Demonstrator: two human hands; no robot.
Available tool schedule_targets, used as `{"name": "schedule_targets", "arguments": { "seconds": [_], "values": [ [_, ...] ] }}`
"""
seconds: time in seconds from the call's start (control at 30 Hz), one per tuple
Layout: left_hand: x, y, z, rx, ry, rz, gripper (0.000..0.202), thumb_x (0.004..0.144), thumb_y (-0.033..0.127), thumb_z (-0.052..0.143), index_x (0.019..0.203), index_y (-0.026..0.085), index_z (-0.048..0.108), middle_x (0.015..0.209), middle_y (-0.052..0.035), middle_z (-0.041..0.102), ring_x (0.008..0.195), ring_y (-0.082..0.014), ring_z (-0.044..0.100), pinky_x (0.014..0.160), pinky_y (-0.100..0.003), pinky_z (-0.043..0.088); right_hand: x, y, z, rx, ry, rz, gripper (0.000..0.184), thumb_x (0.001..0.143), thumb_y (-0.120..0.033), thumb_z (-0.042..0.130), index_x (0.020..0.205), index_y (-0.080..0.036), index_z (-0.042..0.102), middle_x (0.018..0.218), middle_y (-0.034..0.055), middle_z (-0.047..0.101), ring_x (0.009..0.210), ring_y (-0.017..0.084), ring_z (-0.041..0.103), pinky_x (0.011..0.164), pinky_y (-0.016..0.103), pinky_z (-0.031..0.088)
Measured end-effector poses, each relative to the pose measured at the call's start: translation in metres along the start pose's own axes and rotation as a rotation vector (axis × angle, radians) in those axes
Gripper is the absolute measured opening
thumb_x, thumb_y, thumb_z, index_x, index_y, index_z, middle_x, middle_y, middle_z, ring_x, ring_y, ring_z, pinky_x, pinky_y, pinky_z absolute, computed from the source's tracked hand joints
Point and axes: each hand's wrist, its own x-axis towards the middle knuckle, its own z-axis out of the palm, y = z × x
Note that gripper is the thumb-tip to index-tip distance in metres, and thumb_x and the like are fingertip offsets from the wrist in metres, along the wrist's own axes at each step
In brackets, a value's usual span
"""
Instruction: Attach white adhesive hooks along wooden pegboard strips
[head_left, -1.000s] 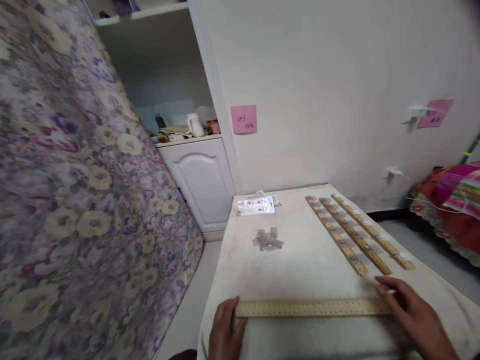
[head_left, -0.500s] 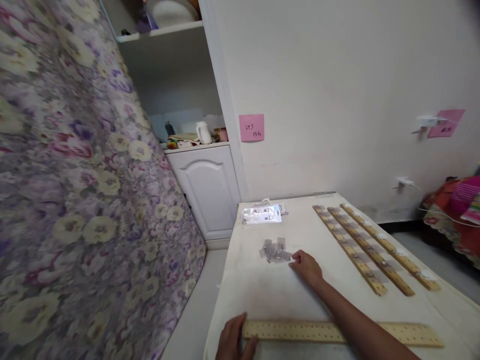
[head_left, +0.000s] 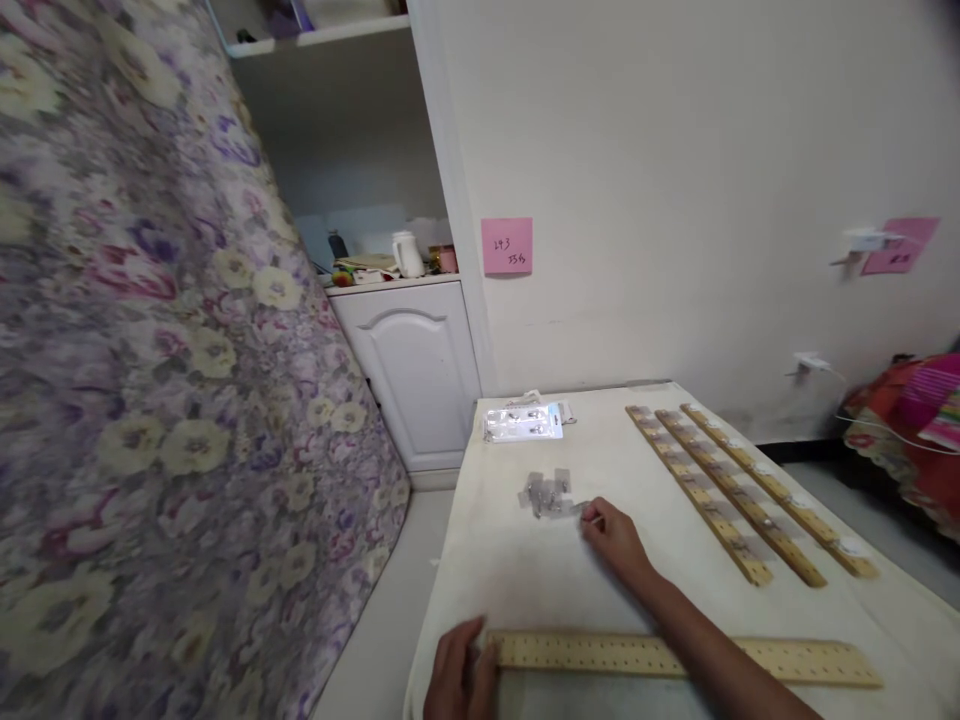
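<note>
At the front of the table lies a long pale wooden board with rows of small holes (head_left: 585,652). My left hand (head_left: 459,672) rests at its left end, thumb and fingers apart, holding nothing. My right forearm crosses above the board. Thumb and forefinger of my right hand (head_left: 613,538) pinch the edge of a small clear plastic packet (head_left: 580,508) at the right side of a loose pile of similar packets (head_left: 546,494). Small shiny pieces show in the pile, too small to make out.
Three narrow wooden strips (head_left: 705,500) carrying clear packets lie side by side at the right. Flat clear packaging (head_left: 523,422) sits near the back edge. Beyond are a wall with a pink note (head_left: 507,246), a white cabinet (head_left: 409,370) and a floral curtain (head_left: 172,380) at left.
My right fingers have closed on a packet at the pile's edge and drawn slightly nearer. My left hand has slid slightly left, its thumb coming off the board's near edge. The view has tilted slightly.
</note>
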Motion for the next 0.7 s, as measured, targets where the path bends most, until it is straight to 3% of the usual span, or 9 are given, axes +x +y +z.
{"name": "schedule_targets", "arguments": {
  "seconds": [0.17,0.33,0.5,0.6,0.7],
  "values": [
    [-0.003,0.023,-0.007,-0.049,0.051,-0.011,0.041,0.079,0.059,0.051,0.092,0.023,0.065,0.096,-0.004,0.065,0.081,-0.0193,0.062,0.075,-0.031,0.051,-0.032,-0.024,-0.016,0.023,-0.126,-0.203,0.01,0.077,-0.021,0.05,0.075,-0.02,0.06,0.072,0.0008,0.061,0.066,0.016,0.055,0.063,0.026,0.042],
    [-0.008,0.042,-0.011,-0.061,-0.083,0.02,0.032,0.083,0.049,0.052,0.096,0.022,0.064,0.098,-0.0054,0.066,0.089,-0.0201,0.062,0.079,-0.031,0.051,-0.061,-0.051,-0.018,0.082,-0.298,-0.2,0.013,0.082,-0.023,0.049,0.078,-0.019,0.061,0.061,-0.0021,0.058,0.058,0.013,0.054,0.057,0.023,0.039],
    [-0.014,0.054,-0.011,-0.151,-0.167,0.008,0.03,0.085,0.044,0.052,0.102,0.022,0.062,0.097,-0.0045,0.066,0.092,-0.0187,0.062,0.082,-0.029,0.049,-0.082,-0.072,-0.01,0.061,-0.326,-0.246,0.011,0.081,-0.022,0.052,0.08,-0.019,0.063,0.067,-0.0004,0.062,0.062,0.014,0.056,0.06,0.024,0.04],
    [-0.017,0.064,-0.012,-0.213,-0.191,-0.066,0.034,0.084,0.046,0.052,0.104,0.021,0.06,0.092,-0.0035,0.067,0.086,-0.0181,0.062,0.077,-0.027,0.049,-0.092,-0.08,-0.004,0.068,-0.362,-0.287,0.011,0.081,-0.02,0.053,0.082,-0.019,0.064,0.074,0.0012,0.064,0.068,0.014,0.058,0.065,0.025,0.042],
    [-0.019,0.072,-0.012,-0.251,-0.236,-0.12,0.033,0.084,0.049,0.051,0.094,0.019,0.061,0.075,-0.0006,0.064,0.069,-0.0152,0.059,0.064,-0.024,0.046,-0.098,-0.086,0.002,0.099,-0.384,-0.289,0.01,0.082,-0.02,0.053,0.081,-0.019,0.063,0.075,0.001,0.064,0.069,0.014,0.058,0.066,0.025,0.042]
  ]
}}
